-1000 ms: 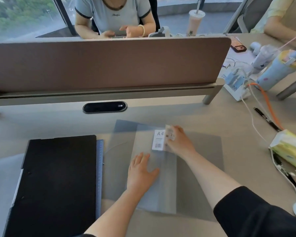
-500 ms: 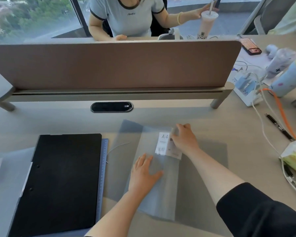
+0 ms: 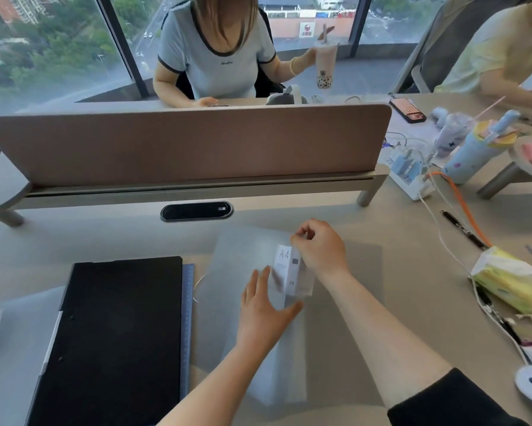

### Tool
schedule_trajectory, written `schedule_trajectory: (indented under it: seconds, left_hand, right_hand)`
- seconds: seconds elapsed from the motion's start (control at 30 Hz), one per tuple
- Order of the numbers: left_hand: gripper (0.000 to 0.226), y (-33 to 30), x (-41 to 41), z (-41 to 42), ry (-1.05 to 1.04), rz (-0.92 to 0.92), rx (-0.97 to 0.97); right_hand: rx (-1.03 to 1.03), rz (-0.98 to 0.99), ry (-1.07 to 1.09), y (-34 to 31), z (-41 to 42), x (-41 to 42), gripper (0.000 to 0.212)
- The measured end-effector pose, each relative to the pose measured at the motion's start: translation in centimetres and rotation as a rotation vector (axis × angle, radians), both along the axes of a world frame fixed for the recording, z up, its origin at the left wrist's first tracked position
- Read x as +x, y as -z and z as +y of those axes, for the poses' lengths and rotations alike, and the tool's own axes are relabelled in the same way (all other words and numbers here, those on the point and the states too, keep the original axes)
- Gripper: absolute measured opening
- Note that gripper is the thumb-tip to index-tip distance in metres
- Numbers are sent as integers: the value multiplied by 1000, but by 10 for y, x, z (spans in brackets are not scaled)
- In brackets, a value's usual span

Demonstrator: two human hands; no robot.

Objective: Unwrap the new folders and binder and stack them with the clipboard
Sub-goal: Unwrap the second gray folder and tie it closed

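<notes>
A translucent grey folder (image 3: 344, 302) lies flat on the desk in front of me, with a clear wrapper strip (image 3: 286, 364) over its middle. My right hand (image 3: 320, 247) pinches the white A4 label (image 3: 289, 272) at the wrapper's top and lifts it off the folder. My left hand (image 3: 264, 312) presses flat on the wrapper below the label, fingers spread. To the left lies a black binder (image 3: 114, 339) on top of a blue clipboard (image 3: 187, 318), whose right edge shows. Another translucent folder (image 3: 9, 348) with a label lies at the far left.
A brown desk divider (image 3: 184, 142) stands across the back, with a black cable port (image 3: 196, 211) below it. Right of the folder lie a black pen (image 3: 461, 229), white and orange cables (image 3: 455, 198), a yellow tissue pack (image 3: 510, 281) and a power strip (image 3: 409, 176). People sit opposite and at the right.
My right hand has lifted the labelled end of the wrapper up off the folder. My left hand has stayed pressed on the wrapper. The person opposite has raised a drink.
</notes>
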State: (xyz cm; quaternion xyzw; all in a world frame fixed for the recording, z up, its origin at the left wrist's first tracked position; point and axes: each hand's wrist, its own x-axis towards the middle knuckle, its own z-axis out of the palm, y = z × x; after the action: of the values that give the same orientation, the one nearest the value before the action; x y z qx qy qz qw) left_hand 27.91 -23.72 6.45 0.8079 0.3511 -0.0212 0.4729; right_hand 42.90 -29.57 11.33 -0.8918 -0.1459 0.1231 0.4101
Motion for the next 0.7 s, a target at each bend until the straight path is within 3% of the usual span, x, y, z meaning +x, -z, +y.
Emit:
schedule_trajectory:
  seconds: [0.23, 0.33, 0.5, 0.6, 0.7]
  left_hand:
    - [99, -31, -15, 2, 13, -145, -14]
    - [77, -48, -22, 3, -23, -268, -12]
    - [21, -72, -36, 13, -66, -457, -133]
    - [26, -87, -45, 26, -115, -508, -190]
    - [22, -100, -52, 40, -119, -558, -231]
  right_hand:
    - [87, -43, 10, -58, 7, -39, 16]
    - [176, -46, -1, -81, 14, -60, 14]
    - [371, -72, -24, -107, 29, -86, 11]
    - [451, -121, -75, -120, 37, -100, 19]
    - [529, -167, -114, -126, 42, -108, 8]
